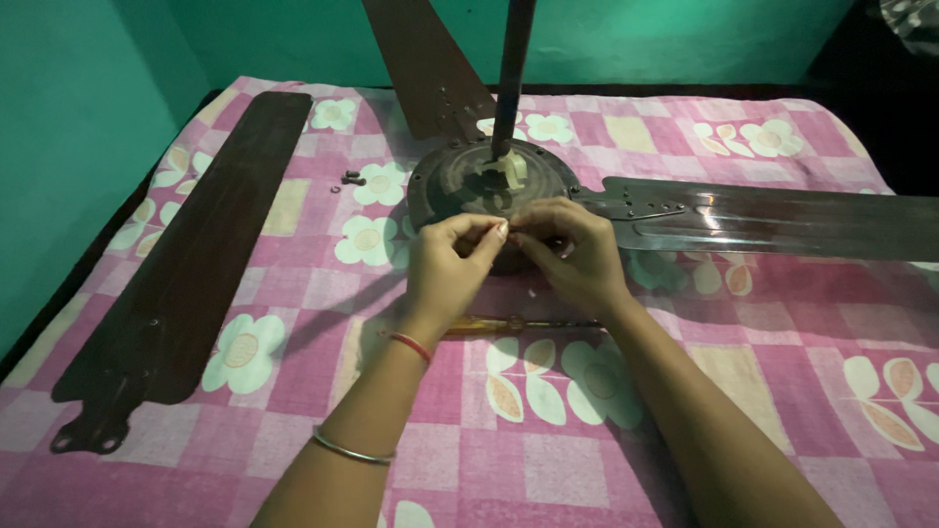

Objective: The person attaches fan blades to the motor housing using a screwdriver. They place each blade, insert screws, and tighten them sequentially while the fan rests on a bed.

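I pinch something too small to make out between my left hand (452, 262) and right hand (572, 249), against the round, dark-brown, worn fan motor (460, 181).

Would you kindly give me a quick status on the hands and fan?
Left hand and right hand pinched together at fan motor rim. Screwdriver lies beneath wrists. Detached blade left.

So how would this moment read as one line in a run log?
left hand: fingertips pinched at fan motor edge | right hand: meeting it there | screwdriver: on bedsheet | detached blade: left
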